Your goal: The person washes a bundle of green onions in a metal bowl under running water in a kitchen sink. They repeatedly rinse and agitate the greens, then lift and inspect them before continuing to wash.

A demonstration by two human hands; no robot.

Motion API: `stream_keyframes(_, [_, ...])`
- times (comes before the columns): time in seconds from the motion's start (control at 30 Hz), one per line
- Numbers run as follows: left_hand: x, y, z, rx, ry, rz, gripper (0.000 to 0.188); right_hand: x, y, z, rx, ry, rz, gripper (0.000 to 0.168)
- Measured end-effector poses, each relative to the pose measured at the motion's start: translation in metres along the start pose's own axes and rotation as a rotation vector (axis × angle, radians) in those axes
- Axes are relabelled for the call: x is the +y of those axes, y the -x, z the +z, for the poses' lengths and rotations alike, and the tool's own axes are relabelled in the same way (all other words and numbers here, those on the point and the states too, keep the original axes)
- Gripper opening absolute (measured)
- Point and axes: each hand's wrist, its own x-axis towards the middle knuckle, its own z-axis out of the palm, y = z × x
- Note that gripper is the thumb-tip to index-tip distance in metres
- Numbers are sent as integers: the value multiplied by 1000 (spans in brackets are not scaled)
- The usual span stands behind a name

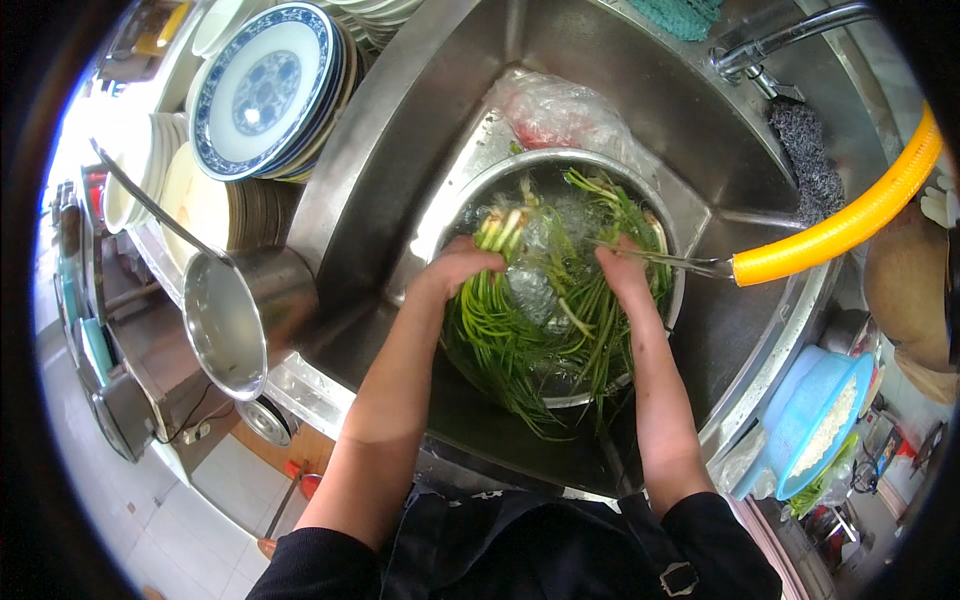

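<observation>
A round metal basin (pixel 673 330) of water stands in a stainless steel sink. My left hand (pixel 466 264) grips a bunch of scallions (pixel 487 315) just below the white root ends, on the basin's left side. At the right side, my right hand (pixel 622 264) is closed around more long green stalks (pixel 604 330), partly in the water. Loose herb-like leaves (pixel 553 232) float between the two hands. From a yellow hose (pixel 832 225) a stream of water (pixel 697 264) runs past my right hand into the basin. Some green tips hang over the basin's near rim.
A clear plastic bag (pixel 562 112) with something reddish lies behind the basin. Stacked plates (pixel 262 90) and a metal pot (pixel 225 330) flank the sink's left edge. A chrome tap (pixel 787 37) and a dark scouring pad (pixel 808 161) are back right. A blue colander (pixel 817 420) holds white grains.
</observation>
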Motion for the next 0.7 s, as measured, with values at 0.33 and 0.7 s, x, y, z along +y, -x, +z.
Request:
stream_keyframes(0.33, [-5,-4,16,3,298,86,40,-27,5,12,-125,796,-61,56])
stream_keyframes(0.7, [-29,-27,46,-16,187,24,48,-69,-18,81,156,-240,-156,30])
